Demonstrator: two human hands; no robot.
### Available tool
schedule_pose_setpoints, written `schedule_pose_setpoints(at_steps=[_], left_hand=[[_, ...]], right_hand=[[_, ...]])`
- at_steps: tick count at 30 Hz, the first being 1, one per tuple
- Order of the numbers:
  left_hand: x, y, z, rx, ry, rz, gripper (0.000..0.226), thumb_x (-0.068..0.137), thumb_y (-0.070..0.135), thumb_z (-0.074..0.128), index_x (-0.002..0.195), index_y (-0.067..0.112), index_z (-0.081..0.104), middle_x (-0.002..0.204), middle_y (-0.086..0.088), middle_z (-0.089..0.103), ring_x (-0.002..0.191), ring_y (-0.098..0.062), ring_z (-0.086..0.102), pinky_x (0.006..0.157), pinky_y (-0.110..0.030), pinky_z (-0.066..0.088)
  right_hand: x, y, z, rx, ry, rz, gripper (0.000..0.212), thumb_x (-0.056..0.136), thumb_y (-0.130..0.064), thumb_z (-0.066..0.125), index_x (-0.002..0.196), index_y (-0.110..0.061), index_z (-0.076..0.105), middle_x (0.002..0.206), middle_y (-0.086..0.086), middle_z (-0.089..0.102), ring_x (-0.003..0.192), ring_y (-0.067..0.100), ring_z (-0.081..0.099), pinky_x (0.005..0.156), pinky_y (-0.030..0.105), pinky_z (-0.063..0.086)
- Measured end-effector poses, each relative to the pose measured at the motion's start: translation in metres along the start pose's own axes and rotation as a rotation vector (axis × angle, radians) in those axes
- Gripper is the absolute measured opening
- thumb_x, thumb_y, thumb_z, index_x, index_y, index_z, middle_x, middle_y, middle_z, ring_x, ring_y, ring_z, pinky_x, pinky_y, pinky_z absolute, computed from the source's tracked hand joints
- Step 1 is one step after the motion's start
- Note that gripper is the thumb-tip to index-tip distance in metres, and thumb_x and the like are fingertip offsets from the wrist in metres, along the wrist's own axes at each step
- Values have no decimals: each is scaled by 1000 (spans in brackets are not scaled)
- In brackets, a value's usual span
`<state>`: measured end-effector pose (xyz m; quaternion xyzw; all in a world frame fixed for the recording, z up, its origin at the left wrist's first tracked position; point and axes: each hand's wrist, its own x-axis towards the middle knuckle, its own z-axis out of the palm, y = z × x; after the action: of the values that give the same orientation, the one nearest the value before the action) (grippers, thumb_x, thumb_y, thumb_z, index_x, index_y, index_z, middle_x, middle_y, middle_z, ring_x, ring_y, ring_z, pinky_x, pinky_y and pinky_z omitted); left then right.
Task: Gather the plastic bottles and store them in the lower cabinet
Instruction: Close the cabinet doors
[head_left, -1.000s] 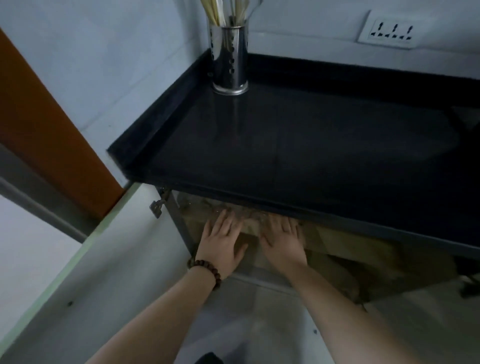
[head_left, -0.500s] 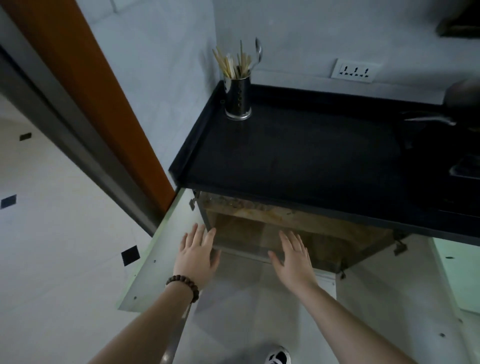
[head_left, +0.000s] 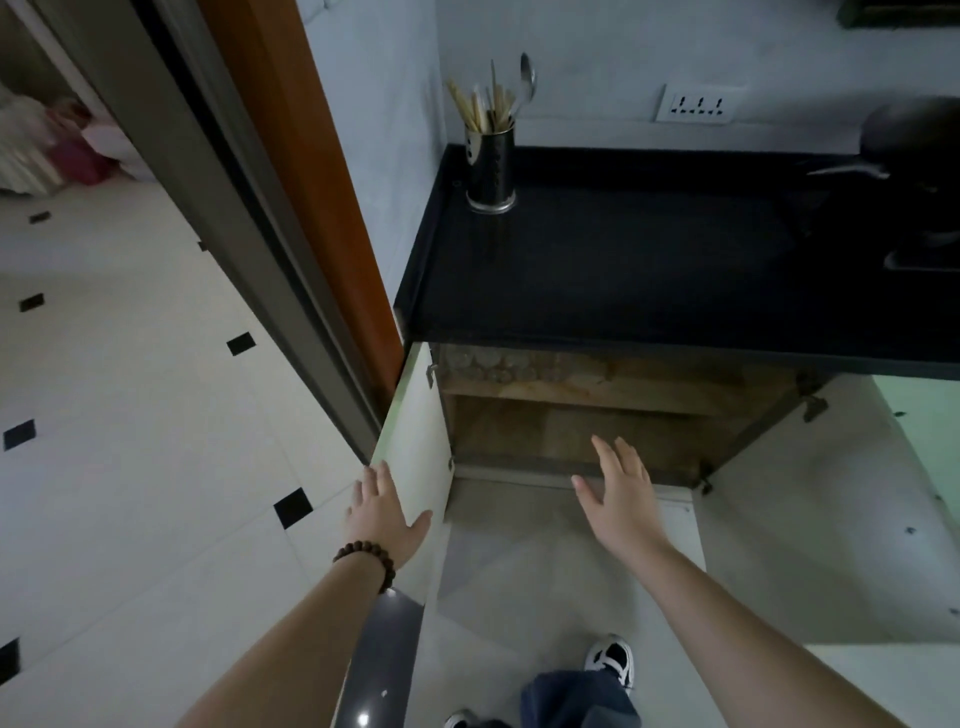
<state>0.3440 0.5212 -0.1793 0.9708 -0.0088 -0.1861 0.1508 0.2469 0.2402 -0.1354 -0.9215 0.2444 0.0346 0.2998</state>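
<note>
The lower cabinet under the black counter stands with both doors swung wide. Several clear plastic bottles lie in a row on its upper shelf, at the left, partly hidden by the counter edge. My left hand, with a bead bracelet at the wrist, rests flat with straight fingers on the outer edge of the left door. My right hand hovers with spread fingers in front of the cabinet's lower opening and holds nothing.
A metal utensil holder with chopsticks and a spoon stands at the counter's back left corner. A dark pan sits at the far right. The right cabinet door stands wide. An orange door frame borders the left. My feet are below.
Both hands have drawn back out of the cabinet shelf. The left hand has moved left onto the left door's edge. The view has pulled back and up.
</note>
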Motion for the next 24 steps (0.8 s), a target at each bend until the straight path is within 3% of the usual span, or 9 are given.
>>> schedule_pose_setpoints(at_steps=[5,10,14,24], left_hand=[[-12,4,4,-31,6,138,95,81,46,66,151,13,10,158,-6,18,137,-27,31,108,-41,38],[-34,28,27,89,-104,369,100,84,44,61,152,13,-4,161,-3,-7,144,-25,16,115,-35,22],[-29,67,40,202,-130,485,100,85,50,56,152,10,-7,160,-6,-15,146,-25,10,116,-35,16],[4,168,64,293,-147,491,109,79,55,60,150,11,-8,158,-12,-14,147,-28,2,117,-42,16]], right_hand=[[-28,6,5,24,8,82,63,94,-43,48,149,-29,20,159,4,13,145,27,14,113,49,30],[-52,16,2,31,35,149,63,95,-42,48,150,-29,20,159,4,12,145,28,15,114,46,28],[-65,44,-16,28,77,217,61,96,-39,46,150,-25,22,158,8,14,145,29,13,115,44,24],[-60,168,-101,-22,251,474,62,95,-35,51,148,-15,26,157,13,17,143,33,18,112,45,26]])
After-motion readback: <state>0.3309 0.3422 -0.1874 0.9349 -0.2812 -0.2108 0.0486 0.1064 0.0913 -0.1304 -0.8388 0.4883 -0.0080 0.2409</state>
